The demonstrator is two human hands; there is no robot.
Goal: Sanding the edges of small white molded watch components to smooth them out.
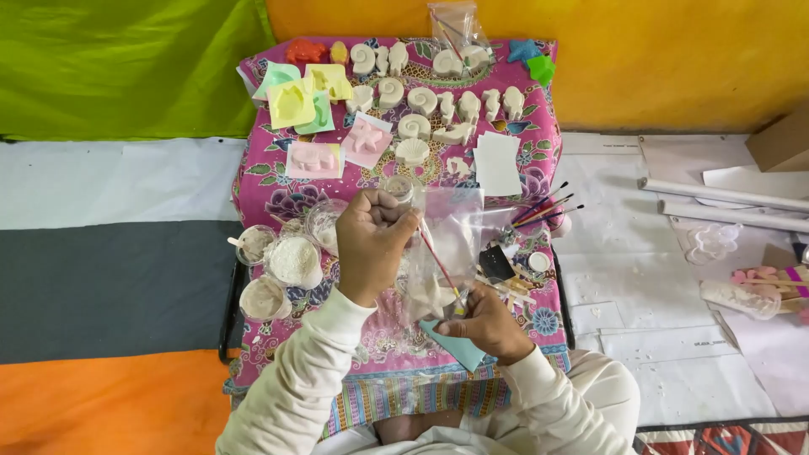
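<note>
Left hand (371, 244) is raised at the centre of the frame, its fingers pinched together on the top edge of a clear bag (451, 244). Right hand (489, 324) is closed on the bag's lower end, just below centre, where a teal mould (455, 344) and a white cast (430, 299) are gripped with it. A red-handled brush (434, 253) is seen slanting through the bag between the two hands. Everything is held above a bench (270, 181) draped in pink floral cloth. Cups of white powder (291, 259) are set at the left of the bench, beside the left hand. White shell casts (421, 101) and pastel moulds (303, 97) are spread across the upper part. More brushes (548, 206) are laid at the right.
</note>
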